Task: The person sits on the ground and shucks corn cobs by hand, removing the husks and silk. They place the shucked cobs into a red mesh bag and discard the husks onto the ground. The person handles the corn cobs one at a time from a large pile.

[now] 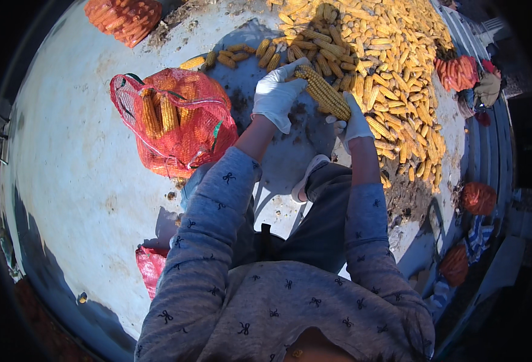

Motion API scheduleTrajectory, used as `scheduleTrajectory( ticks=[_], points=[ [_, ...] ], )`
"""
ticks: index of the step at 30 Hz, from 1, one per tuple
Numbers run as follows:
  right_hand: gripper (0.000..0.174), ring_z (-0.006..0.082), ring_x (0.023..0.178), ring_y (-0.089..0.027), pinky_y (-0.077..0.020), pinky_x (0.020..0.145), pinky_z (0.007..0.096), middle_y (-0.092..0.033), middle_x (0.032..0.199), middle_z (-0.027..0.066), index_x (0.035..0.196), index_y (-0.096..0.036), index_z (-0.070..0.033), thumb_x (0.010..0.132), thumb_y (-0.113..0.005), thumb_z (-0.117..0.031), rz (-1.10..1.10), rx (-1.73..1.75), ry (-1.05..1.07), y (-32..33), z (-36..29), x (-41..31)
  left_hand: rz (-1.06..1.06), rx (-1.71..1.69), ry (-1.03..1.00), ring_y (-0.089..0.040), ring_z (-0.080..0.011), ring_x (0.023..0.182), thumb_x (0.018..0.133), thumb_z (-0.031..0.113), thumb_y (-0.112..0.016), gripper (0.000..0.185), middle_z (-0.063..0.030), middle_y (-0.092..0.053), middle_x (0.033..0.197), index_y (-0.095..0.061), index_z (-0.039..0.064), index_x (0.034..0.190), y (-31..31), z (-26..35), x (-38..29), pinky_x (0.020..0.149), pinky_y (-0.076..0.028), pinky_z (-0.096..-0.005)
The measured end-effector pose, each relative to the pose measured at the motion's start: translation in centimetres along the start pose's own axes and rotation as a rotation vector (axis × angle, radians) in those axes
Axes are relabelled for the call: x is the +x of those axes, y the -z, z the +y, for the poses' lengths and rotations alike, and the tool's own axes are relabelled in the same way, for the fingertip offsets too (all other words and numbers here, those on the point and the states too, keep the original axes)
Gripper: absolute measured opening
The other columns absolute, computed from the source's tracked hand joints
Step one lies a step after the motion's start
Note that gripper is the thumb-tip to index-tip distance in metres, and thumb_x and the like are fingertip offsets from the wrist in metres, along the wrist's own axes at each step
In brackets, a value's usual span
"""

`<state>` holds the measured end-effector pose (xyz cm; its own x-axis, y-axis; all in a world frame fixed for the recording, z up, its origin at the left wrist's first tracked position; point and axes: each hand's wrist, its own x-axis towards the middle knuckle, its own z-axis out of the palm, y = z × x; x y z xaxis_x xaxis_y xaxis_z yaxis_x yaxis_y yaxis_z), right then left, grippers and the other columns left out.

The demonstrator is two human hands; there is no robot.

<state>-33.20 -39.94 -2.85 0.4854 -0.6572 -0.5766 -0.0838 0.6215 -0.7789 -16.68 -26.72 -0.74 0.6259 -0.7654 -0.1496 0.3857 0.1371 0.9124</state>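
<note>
A yellow ear of corn (324, 92) is held at its two ends between my gloved hands, above the ground. My left hand (277, 92), in a white glove, grips its upper left end. My right hand (352, 120), gloved too, holds the lower right end, with its fingers partly hidden behind the ear. To the left of my left hand stands a red mesh bag (184, 131), its mouth open and ears of corn showing inside. Beyond both hands lies a large heap of corn ears (392, 81), with several looser ears (239, 55) trailing to the left.
Filled red mesh bags stand at the upper left (123, 20), upper right (457, 73) and right (478, 198). Red sacking (152, 270) lies left of my legs. Husk debris (406, 194) covers the concrete beside the heap. Ridged sheeting runs along the right.
</note>
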Motion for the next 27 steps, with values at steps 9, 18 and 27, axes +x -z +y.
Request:
scheduleTrajectory(
  ticks=[9,18,27],
  points=[
    [0.054,0.0158,0.092,-0.065,-0.0538,0.080,0.0270,-0.062,0.124,0.0088,0.136,-0.053,-0.004,0.083,-0.065,0.001,-0.473,-0.099,0.349,-2.6,1.1,-0.8,0.066,-0.356,0.241,-0.065,-0.0161,0.096,0.093,0.015,-0.064,0.023,-0.0045,-0.068,0.108,-0.066,0.007,0.115,0.8,-3.4,1.4,0.083,-0.054,-0.0332],
    [0.042,0.0196,0.107,-0.064,-0.0540,0.090,0.0290,-0.065,0.121,0.0111,0.131,-0.054,0.002,0.090,-0.061,-0.004,-0.283,-0.342,0.156,-0.7,2.8,2.0,-0.051,-0.662,0.172,-0.058,-0.0286,0.116,0.099,0.014,-0.052,0.033,-0.0163,-0.062,0.126,-0.054,-0.003,0.128,1.2,-4.0,2.4,0.099,-0.049,-0.0432],
    [0.044,0.0186,0.093,-0.065,-0.0521,0.085,0.0342,-0.068,0.110,0.0096,0.136,-0.053,-0.003,0.096,-0.057,-0.020,-0.240,-0.454,0.549,-2.2,1.8,0.5,-0.032,-0.635,0.111,-0.057,-0.0286,0.117,0.098,0.012,-0.053,0.037,-0.0178,-0.058,0.130,-0.051,-0.004,0.131,2.9,-4.8,2.9,0.103,-0.046,-0.0423]
  ],
)
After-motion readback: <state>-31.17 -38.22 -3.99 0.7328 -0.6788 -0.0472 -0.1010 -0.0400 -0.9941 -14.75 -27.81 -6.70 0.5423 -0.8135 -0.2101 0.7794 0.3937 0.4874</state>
